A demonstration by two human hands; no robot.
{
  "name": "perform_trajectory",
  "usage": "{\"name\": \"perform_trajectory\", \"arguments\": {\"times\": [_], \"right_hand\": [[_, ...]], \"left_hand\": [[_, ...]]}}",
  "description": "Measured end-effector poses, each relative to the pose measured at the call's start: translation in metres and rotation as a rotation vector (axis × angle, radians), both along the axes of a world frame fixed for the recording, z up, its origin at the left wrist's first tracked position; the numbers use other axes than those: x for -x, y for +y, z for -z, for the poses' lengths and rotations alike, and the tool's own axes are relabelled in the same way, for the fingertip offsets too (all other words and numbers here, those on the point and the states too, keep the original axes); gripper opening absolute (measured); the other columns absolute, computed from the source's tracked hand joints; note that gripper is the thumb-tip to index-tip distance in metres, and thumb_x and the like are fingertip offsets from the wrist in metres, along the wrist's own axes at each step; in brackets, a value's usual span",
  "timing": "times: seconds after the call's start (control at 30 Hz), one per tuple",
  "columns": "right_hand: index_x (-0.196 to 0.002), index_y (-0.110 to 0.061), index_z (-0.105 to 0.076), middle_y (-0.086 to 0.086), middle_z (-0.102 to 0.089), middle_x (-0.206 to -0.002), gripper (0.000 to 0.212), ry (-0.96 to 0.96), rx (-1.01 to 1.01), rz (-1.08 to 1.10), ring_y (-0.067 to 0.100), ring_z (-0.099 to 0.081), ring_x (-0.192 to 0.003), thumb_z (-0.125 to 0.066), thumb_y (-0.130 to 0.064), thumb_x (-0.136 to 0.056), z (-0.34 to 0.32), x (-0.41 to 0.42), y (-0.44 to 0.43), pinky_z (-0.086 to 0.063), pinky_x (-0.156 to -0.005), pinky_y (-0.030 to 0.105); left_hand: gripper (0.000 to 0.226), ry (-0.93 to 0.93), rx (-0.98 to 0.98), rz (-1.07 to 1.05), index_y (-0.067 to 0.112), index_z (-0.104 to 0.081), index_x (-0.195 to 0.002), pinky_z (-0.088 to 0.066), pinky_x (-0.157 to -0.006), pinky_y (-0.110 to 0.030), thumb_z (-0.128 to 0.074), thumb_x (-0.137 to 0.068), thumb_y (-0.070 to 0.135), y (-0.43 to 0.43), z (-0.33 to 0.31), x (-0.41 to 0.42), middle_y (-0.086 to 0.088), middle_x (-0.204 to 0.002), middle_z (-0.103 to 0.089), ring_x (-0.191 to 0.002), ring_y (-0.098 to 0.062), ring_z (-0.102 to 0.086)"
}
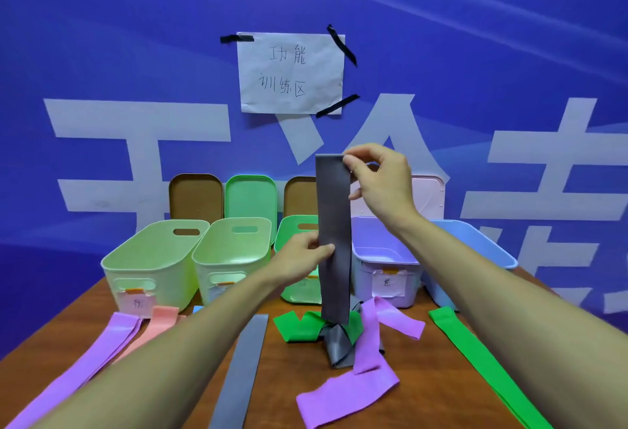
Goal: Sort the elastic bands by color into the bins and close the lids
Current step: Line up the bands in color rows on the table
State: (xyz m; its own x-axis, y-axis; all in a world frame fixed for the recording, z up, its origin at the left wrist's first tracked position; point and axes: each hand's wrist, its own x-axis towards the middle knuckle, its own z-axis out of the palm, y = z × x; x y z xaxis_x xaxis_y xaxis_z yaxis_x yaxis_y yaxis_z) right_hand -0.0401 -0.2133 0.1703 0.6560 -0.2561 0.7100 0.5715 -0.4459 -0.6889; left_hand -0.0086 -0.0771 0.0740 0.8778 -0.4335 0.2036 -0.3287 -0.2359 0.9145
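Observation:
A grey elastic band (334, 217) hangs upright over the table. My right hand (382, 183) pinches its top end, and my left hand (299, 260) pinches it at mid-height. Its lower end lies crumpled on the wood. Other bands lie loose: a second grey one (241, 374), purple ones (350, 391) (85, 364), a pink one (159, 323), and green ones (299, 326) (475, 354). Behind stand open bins: two pale green (153, 258) (231, 251), a brighter green (295, 289), a lilac (384, 268) and a light blue (475, 241).
Lids lean against the blue backdrop behind the bins: brown (195, 197), green (250, 195), another brown (300, 195) and pink (428, 197). A handwritten paper sign (290, 71) is taped to the backdrop. The wooden table (428, 377) ends near the left and right bins.

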Motion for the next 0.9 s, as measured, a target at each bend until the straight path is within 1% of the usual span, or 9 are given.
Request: {"name": "perform_trajectory", "arguments": {"times": [0.1,0.23,0.37,0.47,0.53,0.6,0.7,0.8,0.9], "right_hand": [[-0.087,-0.014,-0.070,0.003,-0.067,-0.081,0.008,-0.005,-0.056,-0.009,0.019,-0.064,-0.067,-0.063,-0.011,-0.088,-0.001,0.004,0.009,-0.054,-0.046,0.026],[-0.085,-0.013,-0.070,0.003,-0.067,-0.077,0.009,0.015,-0.087,0.012,0.020,-0.064,-0.063,-0.063,-0.010,-0.088,0.012,-0.001,0.023,-0.056,-0.048,0.028],[-0.081,-0.016,-0.069,0.002,-0.064,-0.066,0.011,0.060,-0.025,0.008,0.017,-0.059,-0.054,-0.062,-0.011,-0.088,0.038,-0.016,0.049,-0.053,-0.046,0.025],[-0.082,-0.016,-0.067,0.005,-0.063,-0.068,0.011,0.170,-0.016,-0.012,0.019,-0.062,-0.051,-0.061,-0.011,-0.088,0.067,-0.032,0.070,-0.056,-0.047,0.031],[-0.081,-0.015,-0.067,0.007,-0.064,-0.071,0.010,0.234,-0.025,-0.019,0.024,-0.063,-0.049,-0.061,-0.010,-0.088,0.088,-0.040,0.084,-0.057,-0.047,0.034],[-0.082,-0.013,-0.067,0.010,-0.065,-0.072,0.009,0.299,-0.040,-0.045,0.025,-0.062,-0.048,-0.061,-0.010,-0.088,0.107,-0.046,0.098,-0.057,-0.047,0.034],[-0.087,-0.009,-0.067,0.011,-0.065,-0.073,0.007,0.393,-0.011,-0.069,0.018,-0.061,-0.044,-0.061,-0.009,-0.089,0.131,-0.052,0.114,-0.055,-0.042,0.029],[-0.093,-0.005,-0.068,0.011,-0.065,-0.074,0.008,0.470,0.020,-0.084,0.013,-0.060,-0.042,-0.061,-0.008,-0.090,0.151,-0.056,0.121,-0.055,-0.042,0.028],[-0.096,-0.005,-0.067,0.012,-0.065,-0.074,0.009,0.535,0.033,-0.100,0.015,-0.060,-0.045,-0.060,-0.007,-0.091,0.168,-0.061,0.122,-0.054,-0.041,0.026]], "left_hand": [[0.015,0.082,-0.004,0.022,0.023,-0.064,-0.093,-0.045,-0.079,-0.027,-0.052,-0.095,0.014,0.013,0.025,0.004,0.005,-0.094,-0.067,-0.087,-0.010,-0.058],[0.015,0.171,-0.015,0.011,0.016,-0.063,-0.100,-0.044,-0.068,-0.025,-0.050,-0.097,0.020,0.045,0.044,0.015,0.003,-0.084,-0.064,-0.074,-0.009,-0.054],[0.013,0.202,-0.096,-0.012,0.017,-0.060,-0.089,-0.037,-0.057,-0.021,-0.052,-0.096,0.025,0.091,0.055,0.031,0.006,-0.067,-0.051,-0.063,-0.009,-0.043],[0.020,0.242,-0.091,-0.032,0.006,-0.061,-0.097,-0.034,-0.057,-0.023,-0.055,-0.095,0.025,0.124,0.071,0.046,-0.008,-0.081,-0.048,-0.076,-0.017,-0.042],[0.021,0.281,-0.057,-0.065,0.003,-0.062,-0.098,-0.033,-0.056,-0.023,-0.056,-0.094,0.023,0.141,0.085,0.054,-0.009,-0.084,-0.051,-0.079,-0.018,-0.042],[0.014,0.322,-0.052,-0.092,0.007,-0.063,-0.093,-0.034,-0.056,-0.022,-0.058,-0.093,0.021,0.154,0.098,0.061,-0.009,-0.083,-0.051,-0.078,-0.019,-0.043],[0.024,0.384,-0.057,-0.111,-0.004,-0.060,-0.094,-0.034,-0.052,-0.019,-0.062,-0.091,0.019,0.163,0.117,0.065,-0.010,-0.078,-0.050,-0.071,-0.019,-0.046],[0.011,0.457,-0.037,-0.105,0.000,-0.060,-0.088,-0.042,-0.043,-0.015,-0.060,-0.091,0.011,0.162,0.133,0.067,0.003,-0.059,-0.059,-0.051,-0.006,-0.055],[0.007,0.449,-0.042,-0.122,0.004,-0.060,-0.094,-0.050,-0.046,-0.019,-0.062,-0.089,0.009,0.159,0.144,0.065,0.010,-0.053,-0.061,-0.050,-0.004,-0.060]]}}
